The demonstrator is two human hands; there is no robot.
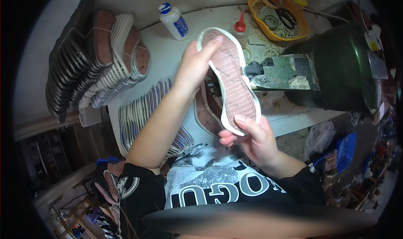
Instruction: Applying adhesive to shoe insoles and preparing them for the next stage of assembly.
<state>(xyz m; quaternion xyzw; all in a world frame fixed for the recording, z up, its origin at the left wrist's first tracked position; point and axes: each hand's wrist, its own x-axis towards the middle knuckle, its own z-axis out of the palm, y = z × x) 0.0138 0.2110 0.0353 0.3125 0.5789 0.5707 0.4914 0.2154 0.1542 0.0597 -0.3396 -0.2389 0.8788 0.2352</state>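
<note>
My left hand [194, 69] and right hand [254, 138] hold the shoe sole [230, 77] up over the tabletop [168, 50]. Right beside the sole, on my right, the dark green machine [336, 67] sticks out its arm [285, 73]; it nearly touches the sole, so no room there. Behind the sole stand a red-capped glue bottle [240, 29] and a white bottle [174, 21], with a bare strip of tabletop between them. The orange basket [257, 10] fills the far right corner. On my left, a row of flat soles [142, 113] and tied stacks of soles [100, 54] block the way. Under my hands lies another sole [205, 113].
</note>
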